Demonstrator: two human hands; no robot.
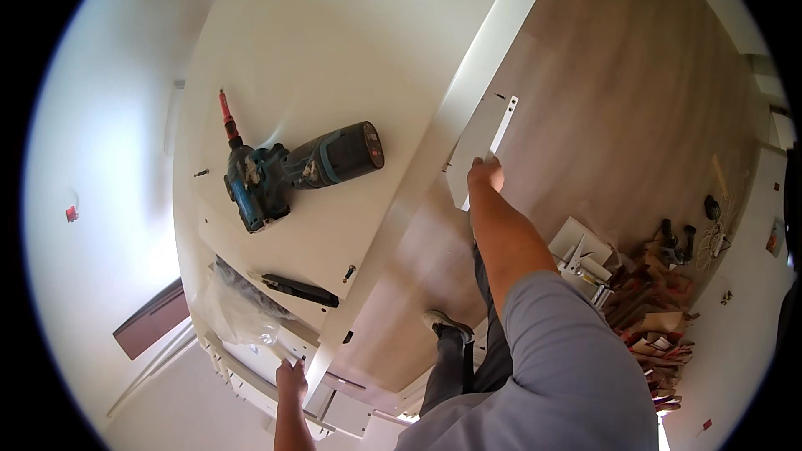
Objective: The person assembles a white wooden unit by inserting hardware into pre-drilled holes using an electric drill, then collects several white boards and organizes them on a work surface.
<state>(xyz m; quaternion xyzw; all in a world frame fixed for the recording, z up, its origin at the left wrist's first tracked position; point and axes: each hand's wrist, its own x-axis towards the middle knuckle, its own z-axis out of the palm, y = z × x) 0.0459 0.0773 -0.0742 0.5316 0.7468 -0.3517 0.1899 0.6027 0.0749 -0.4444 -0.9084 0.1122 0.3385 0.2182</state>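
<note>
My right hand [484,174], at the end of an outstretched arm, is closed on the edge of a small white panel [476,138] with short dark pins sticking out. The panel is held out over the floor, beside a large white board [334,50]. My left hand [292,378] is at the near end of that board, fingers pinched together; what lies between them cannot be made out. On the board rest a teal-and-black cordless driver [255,184] with a red bit holder, a black utility knife [301,291] and a small bolt [348,273].
A clear plastic bag [238,309] lies near the board's left corner. Another small fitting [200,173] stands left of the driver. On the wooden floor [618,75] at right are torn brown cardboard [660,317], white parts [581,255] and cables [714,242].
</note>
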